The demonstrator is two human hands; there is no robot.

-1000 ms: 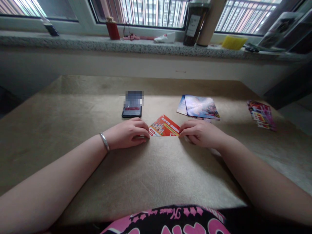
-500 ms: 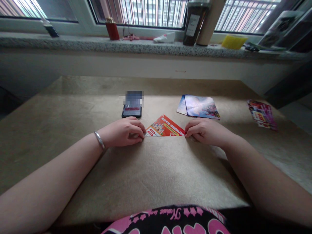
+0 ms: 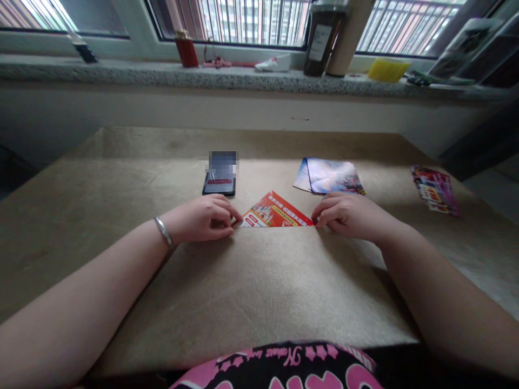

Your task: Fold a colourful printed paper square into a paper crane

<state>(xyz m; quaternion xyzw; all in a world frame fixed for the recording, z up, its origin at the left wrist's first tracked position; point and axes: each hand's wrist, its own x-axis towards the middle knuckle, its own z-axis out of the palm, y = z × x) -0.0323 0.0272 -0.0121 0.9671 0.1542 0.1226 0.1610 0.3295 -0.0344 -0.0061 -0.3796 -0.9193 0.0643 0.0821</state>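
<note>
Between the near and far edges of the worktop point(image 3: 259, 292), the left hand point(image 3: 205, 219) and right hand point(image 3: 351, 216) are flanking the triangular orange paper point(image 3: 278, 214); right fingers point(image 3: 323, 212) are pinching its right corner, drawn together, while curled left fingers point(image 3: 229, 212) are touching its left corner, hold unclear.

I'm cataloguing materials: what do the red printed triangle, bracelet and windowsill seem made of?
Red printed triangle: likely paper, smooth, with crisp edges. Bracelet: probably metal, polished, by its silvery glint. Windowsill: perhaps granite or imitation, by its grey speckles; polish unclear.
</note>
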